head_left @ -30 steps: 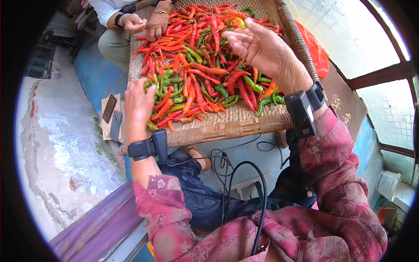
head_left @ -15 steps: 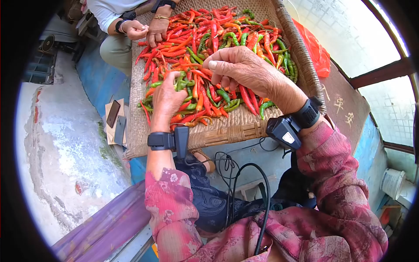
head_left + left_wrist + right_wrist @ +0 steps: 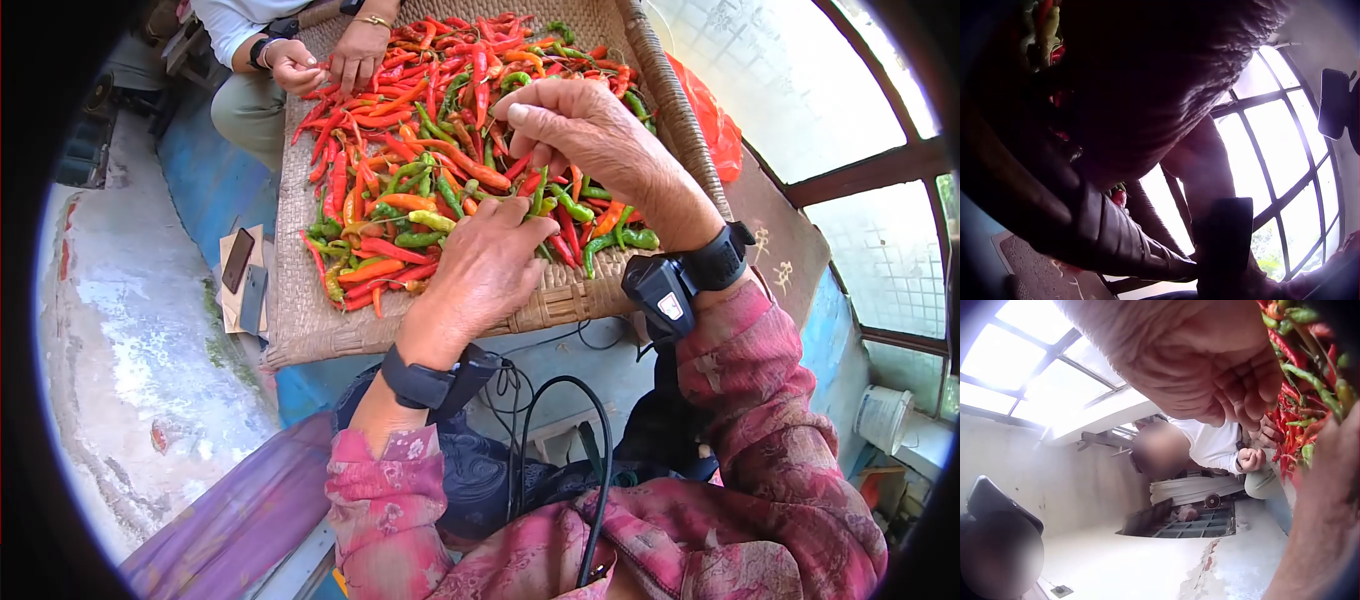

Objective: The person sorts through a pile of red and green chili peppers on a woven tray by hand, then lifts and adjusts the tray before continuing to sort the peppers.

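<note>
Low over the near middle of the chili pile, my left hand (image 3: 485, 260) has its fingers bent down, their tips hidden. Slim green chili peppers (image 3: 541, 190) jut up past those fingers, held in them. A pale green chili (image 3: 432, 220) lies just left of the knuckles. Higher and to the right, my right hand (image 3: 590, 125) hovers above the pile, thumb near the index finger. In the right wrist view its fingers (image 3: 1247, 394) hang loosely curled with nothing seen in them. Red, orange and green chilies (image 3: 400, 115) spread over the woven tray (image 3: 290, 325).
Another person's hands (image 3: 360, 50) are at the tray's far left edge. A red plastic bag (image 3: 705, 115) lies beyond the thick right rim (image 3: 690, 130). Two phones (image 3: 237, 260) rest on a board at left. Black cables (image 3: 590, 385) loop below the near rim.
My left hand has gone from the left side of the pile to the near middle with green chilies. My right hand, palm up earlier, turned over and its fingers curled.
</note>
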Tool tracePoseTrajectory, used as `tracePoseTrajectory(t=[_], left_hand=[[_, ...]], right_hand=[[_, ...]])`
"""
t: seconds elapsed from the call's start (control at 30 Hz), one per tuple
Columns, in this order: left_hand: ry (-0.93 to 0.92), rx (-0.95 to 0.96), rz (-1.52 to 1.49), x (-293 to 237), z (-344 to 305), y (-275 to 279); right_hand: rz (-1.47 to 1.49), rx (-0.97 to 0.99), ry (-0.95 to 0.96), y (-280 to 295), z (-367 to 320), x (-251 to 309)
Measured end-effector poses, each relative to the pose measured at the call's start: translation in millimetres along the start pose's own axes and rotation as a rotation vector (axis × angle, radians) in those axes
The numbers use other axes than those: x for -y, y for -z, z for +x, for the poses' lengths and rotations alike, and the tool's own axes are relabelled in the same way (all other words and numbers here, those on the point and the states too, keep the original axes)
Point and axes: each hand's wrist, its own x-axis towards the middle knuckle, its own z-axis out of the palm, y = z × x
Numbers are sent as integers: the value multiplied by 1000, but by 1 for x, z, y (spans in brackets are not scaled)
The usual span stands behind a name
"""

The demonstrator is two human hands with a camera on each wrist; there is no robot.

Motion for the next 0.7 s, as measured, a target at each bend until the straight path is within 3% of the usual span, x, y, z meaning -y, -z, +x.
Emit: tracePoseTrajectory(t=[0.07,0.13,0.2,0.27,0.33,0.4,0.47,0.53,0.6,0.7], left_hand=[[127,81,-234,-3,3,12],[93,4,-252,4,5,13],[294,-96,-487,6,8,17],[311,-112,-493,5,11,16],[425,-295,-697,6,13,8],[425,-294,-735,12,15,1],[486,-443,-904,10,19,-2],[474,-439,-898,11,21,2],[476,-562,-1039,8,24,7],[478,-534,-1040,11,21,12]], right_hand=[[-36,-29,23,5,2,-4],[-22,-65,24,7,3,-5],[2,-91,60,5,5,-9],[-271,-231,259,3,8,-18],[-368,-204,228,1,4,-12],[-476,-241,264,-3,2,-10],[-496,-249,250,-5,1,-8],[-458,-231,233,-7,-1,-8],[-530,-222,226,-7,-2,-9],[-585,-155,181,-11,-3,-12]])
